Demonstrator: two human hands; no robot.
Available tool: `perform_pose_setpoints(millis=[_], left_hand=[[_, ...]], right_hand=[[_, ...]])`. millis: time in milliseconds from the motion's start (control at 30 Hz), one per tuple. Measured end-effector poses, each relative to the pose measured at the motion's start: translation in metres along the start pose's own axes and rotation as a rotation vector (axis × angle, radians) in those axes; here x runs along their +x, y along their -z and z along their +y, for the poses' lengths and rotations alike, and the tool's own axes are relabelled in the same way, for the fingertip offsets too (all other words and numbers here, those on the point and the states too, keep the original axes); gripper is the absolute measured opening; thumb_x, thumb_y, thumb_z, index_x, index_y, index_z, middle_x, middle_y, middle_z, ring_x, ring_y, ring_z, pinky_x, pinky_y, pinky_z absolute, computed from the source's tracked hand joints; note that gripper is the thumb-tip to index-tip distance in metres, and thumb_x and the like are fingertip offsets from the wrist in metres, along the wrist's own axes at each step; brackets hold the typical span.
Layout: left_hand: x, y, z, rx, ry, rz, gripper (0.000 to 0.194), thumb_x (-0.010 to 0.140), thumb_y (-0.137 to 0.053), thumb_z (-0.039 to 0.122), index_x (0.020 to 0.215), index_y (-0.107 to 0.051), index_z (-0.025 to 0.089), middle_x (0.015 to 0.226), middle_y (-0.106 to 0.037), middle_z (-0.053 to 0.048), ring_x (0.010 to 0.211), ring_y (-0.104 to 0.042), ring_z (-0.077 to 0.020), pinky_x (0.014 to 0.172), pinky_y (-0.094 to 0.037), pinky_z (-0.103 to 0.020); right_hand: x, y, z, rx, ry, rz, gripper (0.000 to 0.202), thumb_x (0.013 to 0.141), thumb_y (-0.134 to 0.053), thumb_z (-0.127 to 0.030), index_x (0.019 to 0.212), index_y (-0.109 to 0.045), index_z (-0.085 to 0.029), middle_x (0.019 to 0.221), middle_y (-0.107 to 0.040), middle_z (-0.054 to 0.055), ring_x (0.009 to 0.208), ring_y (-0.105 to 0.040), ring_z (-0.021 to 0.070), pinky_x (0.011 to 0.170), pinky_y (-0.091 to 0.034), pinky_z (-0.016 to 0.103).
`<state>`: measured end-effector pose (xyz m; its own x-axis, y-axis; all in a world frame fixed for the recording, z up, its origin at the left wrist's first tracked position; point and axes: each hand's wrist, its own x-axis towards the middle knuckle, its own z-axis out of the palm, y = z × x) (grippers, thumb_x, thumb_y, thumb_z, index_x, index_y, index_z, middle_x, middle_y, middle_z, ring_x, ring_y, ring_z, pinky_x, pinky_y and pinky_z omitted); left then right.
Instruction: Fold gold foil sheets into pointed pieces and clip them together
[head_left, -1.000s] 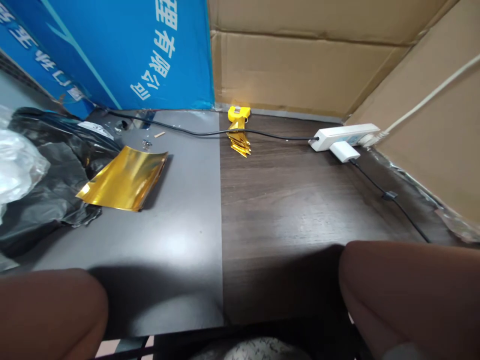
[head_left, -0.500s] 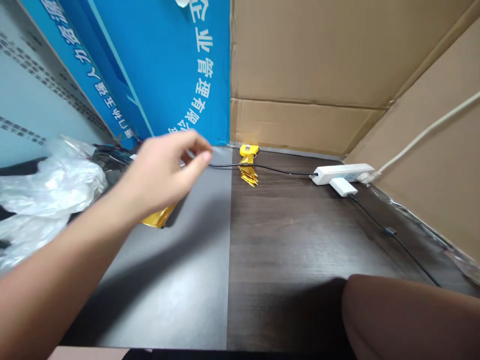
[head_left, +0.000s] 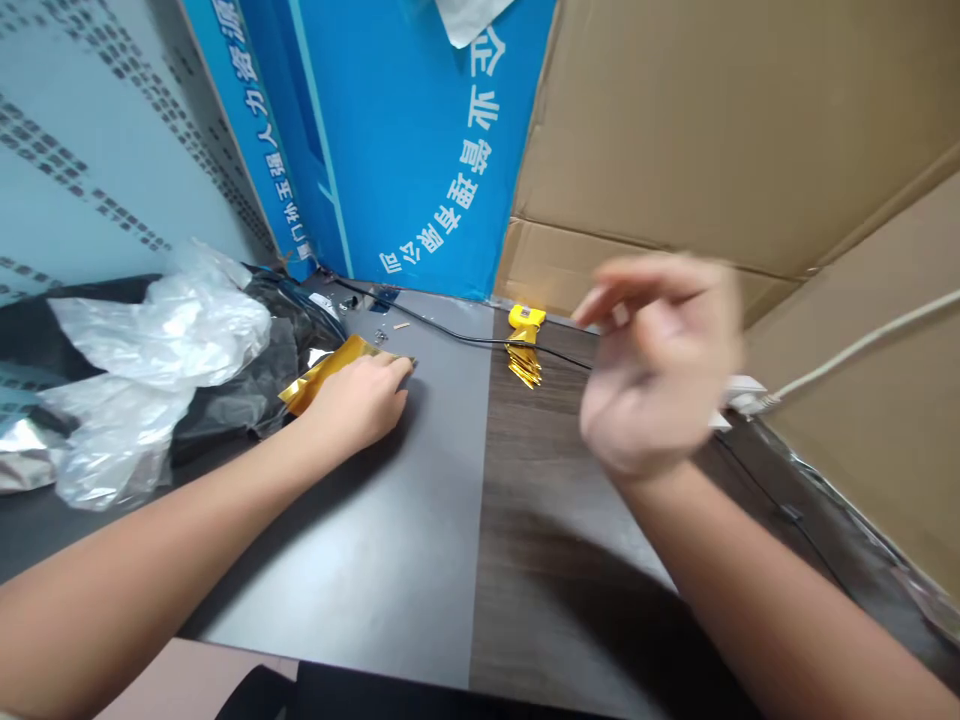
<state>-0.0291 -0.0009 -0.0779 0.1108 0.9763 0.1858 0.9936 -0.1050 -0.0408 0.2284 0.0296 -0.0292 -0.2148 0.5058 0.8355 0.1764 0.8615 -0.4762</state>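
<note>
My left hand (head_left: 364, 400) rests low over the grey part of the table, its fingers curled on the right end of a gold foil piece (head_left: 319, 378). The hand covers much of that foil. Raised over the dark wood side is my right hand (head_left: 656, 365), smeared by motion. Its fingers are loosely bent and apart, with nothing visible in them. Between the hands, near the back wall, lies a yellow plastic piece (head_left: 527, 317). A fanned stack of gold foil strips (head_left: 525, 362) hangs from it, and a black cable (head_left: 465, 339) crosses over the strips.
Crumpled clear plastic bags (head_left: 202, 320) and dark bags pile up at the left. A white power strip (head_left: 746, 386) is partly behind my right hand, with a white cord (head_left: 862, 345). Blue printed board (head_left: 420, 130) and cardboard (head_left: 675, 130) wall in the back. Small bits (head_left: 381, 335) lie behind the foil.
My left hand has come down onto the gold foil piece. My right hand has risen from the lower right into the middle right. The view has shifted, showing more of the left side.
</note>
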Motion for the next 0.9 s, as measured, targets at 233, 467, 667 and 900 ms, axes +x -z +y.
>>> perform_pose_setpoints(millis=[233,467,667,900], left_hand=[[0.002,0.003,-0.005,-0.052,0.085,0.006,0.024,0.09,-0.048,0.016,0.106,-0.066,0.018,0.091,-0.073,-0.009,0.089,-0.072,-0.0316,0.072,-0.048,-0.037],[0.003,0.007,-0.014,-0.244,0.178,0.075,0.034,0.083,-0.055,0.014,0.114,-0.068,0.019,0.08,-0.073,-0.003,0.084,-0.073,-0.0268,0.076,-0.049,-0.034],[0.006,0.018,-0.018,-0.589,0.302,0.089,0.033,0.076,-0.064,0.015,0.108,-0.07,0.019,0.081,-0.075,0.001,0.084,-0.074,-0.0213,0.081,-0.053,-0.031],[0.002,0.031,-0.017,-0.957,0.312,0.181,0.038,0.082,-0.069,0.031,0.115,-0.068,0.014,0.088,-0.075,-0.007,0.08,-0.071,-0.0195,0.071,-0.054,-0.028]], right_hand=[[-0.057,-0.037,0.028,0.023,0.085,-0.184,0.017,0.095,-0.051,-0.013,0.096,-0.067,-0.018,0.08,-0.065,0.004,0.073,-0.061,0.0167,0.066,-0.049,0.032],[-0.06,-0.041,0.039,0.004,0.034,-0.296,0.017,0.095,-0.052,-0.012,0.097,-0.068,-0.017,0.079,-0.066,0.003,0.07,-0.061,0.0142,0.064,-0.049,0.027],[-0.063,-0.042,0.041,0.016,-0.025,-0.351,0.018,0.096,-0.052,-0.015,0.098,-0.069,-0.018,0.082,-0.069,0.004,0.073,-0.064,0.0152,0.066,-0.05,0.029],[-0.062,-0.044,0.044,0.091,-0.175,-0.377,0.016,0.095,-0.055,-0.02,0.102,-0.069,-0.019,0.082,-0.067,0.004,0.073,-0.063,0.0158,0.067,-0.052,0.03]])
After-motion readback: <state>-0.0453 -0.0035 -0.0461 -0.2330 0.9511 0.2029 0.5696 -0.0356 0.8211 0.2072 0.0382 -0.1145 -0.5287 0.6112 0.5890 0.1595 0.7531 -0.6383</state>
